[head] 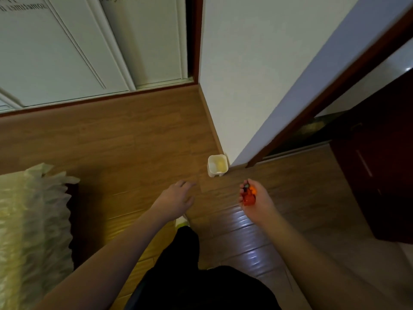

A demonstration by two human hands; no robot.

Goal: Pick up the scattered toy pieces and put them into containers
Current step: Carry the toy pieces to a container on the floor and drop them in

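1. The wooden floor [125, 139] fills most of the view, pale planks with a glossy patch of reflected light near the person's feet; no loose pieces show on it here
2. White sliding wardrobe doors [67, 52] stand along the far edge, and a white wall corner [245, 86] juts out beside a dark open doorway [324, 130]
3. A pale ruffled bed cover [29, 220] hangs down at the left
4. The white container [217, 165] sits on the floor tucked against the foot of the wall corner, mouth up, with something yellowish inside; likely parked there out of the walkway
5. The left hand [178, 196] reaches forward with loosely spread fingers and holds nothing, probably free to steady or gather
6. The right hand [254, 195] is cupped palm-up, fingers curled round the orange toy pieces [248, 196], near the container but not yet over it; the cupping seems meant to carry several at once without dropping any
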